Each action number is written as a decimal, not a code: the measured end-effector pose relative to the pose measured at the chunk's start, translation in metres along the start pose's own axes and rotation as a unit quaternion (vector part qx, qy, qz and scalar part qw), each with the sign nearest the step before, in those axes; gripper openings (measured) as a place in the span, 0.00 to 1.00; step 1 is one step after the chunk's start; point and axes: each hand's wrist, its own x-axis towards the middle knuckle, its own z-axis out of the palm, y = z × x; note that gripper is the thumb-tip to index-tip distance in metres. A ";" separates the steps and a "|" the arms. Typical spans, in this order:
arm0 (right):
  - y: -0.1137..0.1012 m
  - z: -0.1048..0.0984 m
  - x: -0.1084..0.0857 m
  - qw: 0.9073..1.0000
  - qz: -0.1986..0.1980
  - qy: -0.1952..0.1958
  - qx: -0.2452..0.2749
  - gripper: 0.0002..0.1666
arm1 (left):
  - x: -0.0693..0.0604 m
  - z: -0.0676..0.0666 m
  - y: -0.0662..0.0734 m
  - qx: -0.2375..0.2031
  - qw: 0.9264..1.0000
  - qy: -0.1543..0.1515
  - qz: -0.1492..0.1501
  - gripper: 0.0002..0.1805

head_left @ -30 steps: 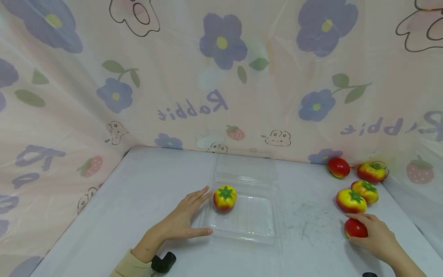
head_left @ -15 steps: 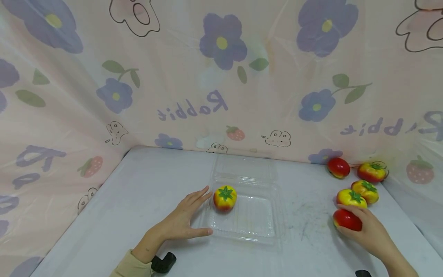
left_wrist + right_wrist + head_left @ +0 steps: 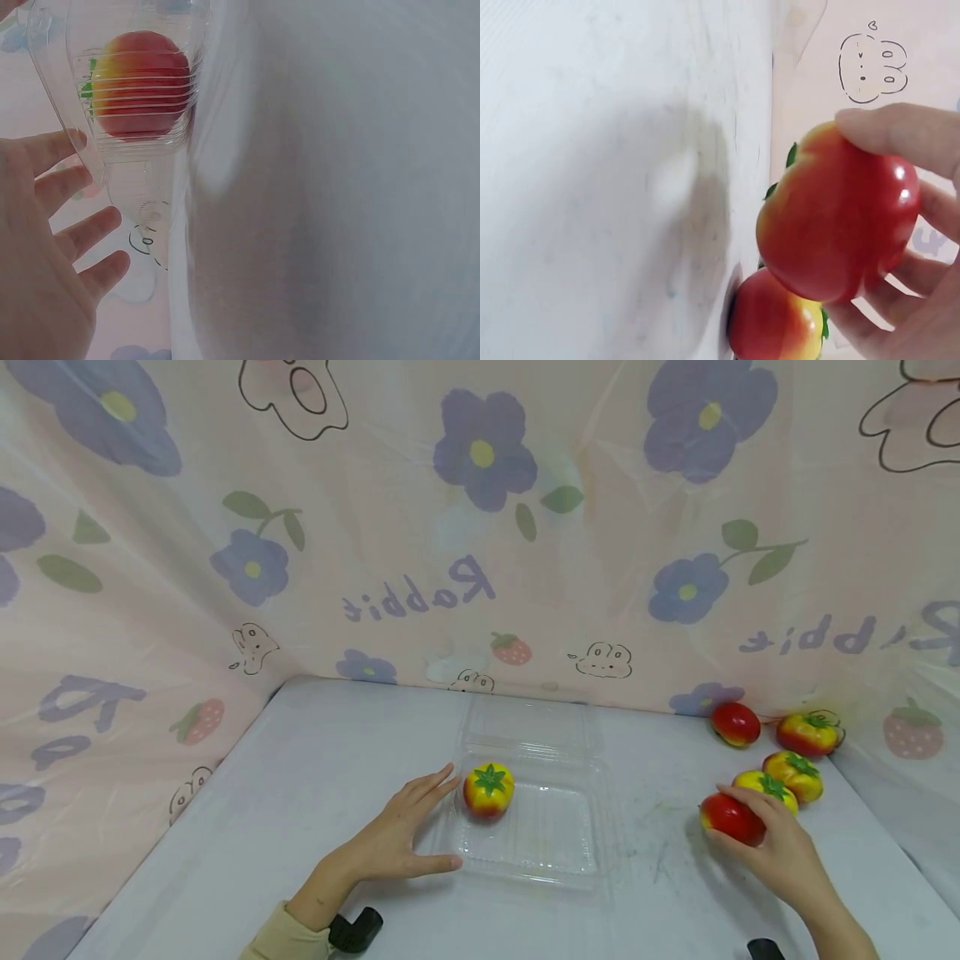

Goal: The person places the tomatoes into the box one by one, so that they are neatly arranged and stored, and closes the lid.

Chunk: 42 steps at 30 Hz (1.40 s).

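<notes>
A red toy fruit (image 3: 732, 819) is held between thumb and fingers of my right hand (image 3: 787, 860), above the table; the right wrist view shows the red fruit (image 3: 840, 217) with green leaf tips and the hand (image 3: 911, 292) around it. My left hand (image 3: 386, 839), fingers spread, rests at the left edge of a clear plastic box (image 3: 555, 839) whose lid lies back. Inside the box, at its left, sits a yellow-red fruit (image 3: 488, 792). In the left wrist view, fingertips of the hand (image 3: 45, 247) touch the box wall, with the fruit (image 3: 142, 86) behind the plastic.
Several more toy fruits stand at the right: a yellow one (image 3: 768, 787) just behind my right hand, another (image 3: 795, 775) beside it, a red one (image 3: 736, 724) and a red-yellow one (image 3: 808, 732) by the patterned curtain (image 3: 555, 568). The table (image 3: 337, 735) is white.
My right hand has lifted the red fruit and carried it leftward and a little away from me. My left hand and the box have stayed in place.
</notes>
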 end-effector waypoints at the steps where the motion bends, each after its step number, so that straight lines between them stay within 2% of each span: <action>1: -0.001 0.000 0.000 1.000 0.001 0.002 0.003 0.44 | 0.000 0.000 0.000 0.000 1.000 0.000 0.000 0.53; 7: -0.009 0.003 0.001 1.000 0.004 0.018 0.014 0.44 | 0.000 0.000 0.000 0.003 1.000 0.002 0.003 0.53; 16: -0.021 0.011 0.002 0.995 -0.043 0.086 0.034 0.40 | 0.001 -0.001 -0.001 0.004 1.000 0.002 0.001 0.53; 23: -0.033 0.013 0.003 0.993 -0.061 0.095 0.042 0.39 | 0.001 -0.001 0.000 -0.001 1.000 -0.003 -0.004 0.53; 30: -0.047 0.019 0.005 0.992 -0.054 0.102 0.060 0.38 | 0.001 0.000 0.000 -0.003 1.000 -0.007 -0.008 0.53; 42: -0.074 0.026 0.010 0.985 -0.070 0.114 0.113 0.39 | 0.001 0.001 0.001 -0.006 1.000 -0.009 -0.014 0.53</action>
